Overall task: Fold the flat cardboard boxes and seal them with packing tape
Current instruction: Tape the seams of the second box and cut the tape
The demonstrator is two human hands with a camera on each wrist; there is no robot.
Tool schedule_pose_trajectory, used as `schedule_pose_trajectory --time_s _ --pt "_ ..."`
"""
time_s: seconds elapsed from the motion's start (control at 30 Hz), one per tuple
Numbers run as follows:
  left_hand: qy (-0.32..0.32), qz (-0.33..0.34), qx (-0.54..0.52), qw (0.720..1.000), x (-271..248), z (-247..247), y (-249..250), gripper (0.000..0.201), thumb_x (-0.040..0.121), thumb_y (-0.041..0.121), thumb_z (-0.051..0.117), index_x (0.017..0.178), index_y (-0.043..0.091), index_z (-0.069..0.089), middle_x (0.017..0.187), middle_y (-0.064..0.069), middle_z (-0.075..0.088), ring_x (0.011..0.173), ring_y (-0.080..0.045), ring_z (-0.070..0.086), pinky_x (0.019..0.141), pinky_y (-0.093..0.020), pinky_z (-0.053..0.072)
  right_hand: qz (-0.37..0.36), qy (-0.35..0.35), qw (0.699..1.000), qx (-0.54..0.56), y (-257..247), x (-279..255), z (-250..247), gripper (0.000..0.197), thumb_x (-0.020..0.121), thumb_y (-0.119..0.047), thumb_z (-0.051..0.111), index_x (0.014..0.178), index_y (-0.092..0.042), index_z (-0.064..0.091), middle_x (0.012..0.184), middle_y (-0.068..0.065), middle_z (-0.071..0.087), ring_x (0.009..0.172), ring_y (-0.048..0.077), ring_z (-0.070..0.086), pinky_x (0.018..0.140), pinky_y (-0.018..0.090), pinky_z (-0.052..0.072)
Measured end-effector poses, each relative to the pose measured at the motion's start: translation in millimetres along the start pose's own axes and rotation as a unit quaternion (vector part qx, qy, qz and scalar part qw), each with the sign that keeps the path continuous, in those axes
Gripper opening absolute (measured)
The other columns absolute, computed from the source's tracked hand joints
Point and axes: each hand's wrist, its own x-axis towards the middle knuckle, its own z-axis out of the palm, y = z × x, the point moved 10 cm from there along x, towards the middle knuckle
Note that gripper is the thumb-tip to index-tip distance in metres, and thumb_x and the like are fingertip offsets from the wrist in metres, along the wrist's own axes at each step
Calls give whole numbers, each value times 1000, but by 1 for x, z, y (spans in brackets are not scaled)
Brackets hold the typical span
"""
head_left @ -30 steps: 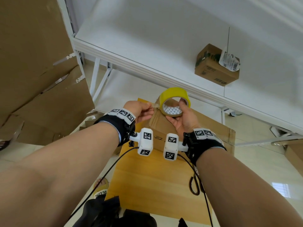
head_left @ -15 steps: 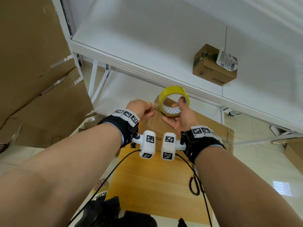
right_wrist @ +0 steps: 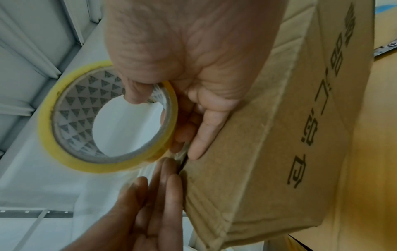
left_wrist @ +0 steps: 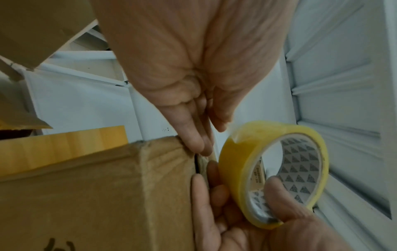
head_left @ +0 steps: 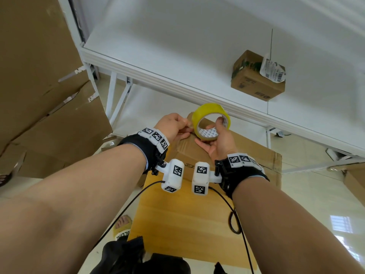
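A folded brown cardboard box (head_left: 189,155) lies on the wooden table (head_left: 177,218). My right hand (head_left: 218,142) grips the yellow tape roll (head_left: 211,117) at the box's far edge, thumb inside the core (right_wrist: 137,91), fingers behind the roll. A short clear strip of tape (right_wrist: 179,152) runs from the roll (right_wrist: 103,158) to the seam in the box's end face (right_wrist: 236,169). Just left of the roll, my left hand (head_left: 173,127) reaches over that edge, and its straight fingers (left_wrist: 195,141) press on the end face (left_wrist: 167,169) by the seam. The strip's end is hidden under them.
A white table (head_left: 197,56) stands close behind, with a small labelled cardboard box (head_left: 254,84) on it. Large flat cardboard sheets (head_left: 39,86) lean at the left. Another box (head_left: 355,184) shows at the right edge. Wrist-camera cables (head_left: 235,224) trail across the wooden top.
My left hand has closed in on the roll and come down against the box's far edge. The roll has stayed in my right hand and shifted only slightly.
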Motion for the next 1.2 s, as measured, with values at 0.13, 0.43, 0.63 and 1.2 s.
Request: schedule_pose_trajectory --time_s 0.13,0.43,0.63,1.2 --pt "8 -22 13 1000 -1 2 4 16 100 10 46 84 9 48 84 -8 63 75 -15 66 69 -26 58 0 2 1000 -6 -1 1 1 44 99 -50 48 86 -10 57 126 20 61 110 31 63 79 43 59" --pt "25 -36 42 998 -6 5 8 17 103 12 39 87 10 42 81 -8 61 73 -17 63 72 -28 53 7 3 1000 -30 1 -2 -1 59 97 -58 46 129 -8 54 121 19 65 87 26 70 56 31 58" --pt "27 -31 70 997 -6 1 8 17 101 8 43 84 9 46 106 -18 64 107 -33 64 81 -33 54 7 -10 1000 -23 16 -2 3 67 98 -58 42 139 -4 46 115 22 67 73 26 74 61 31 61" --pt "32 89 317 944 -20 -4 29 15 97 18 44 90 8 51 82 -6 73 55 -28 62 46 -32 50 -30 31 996 -73 15 6 -7 67 101 -56 37 136 0 48 76 9 58 42 11 53 40 22 45"
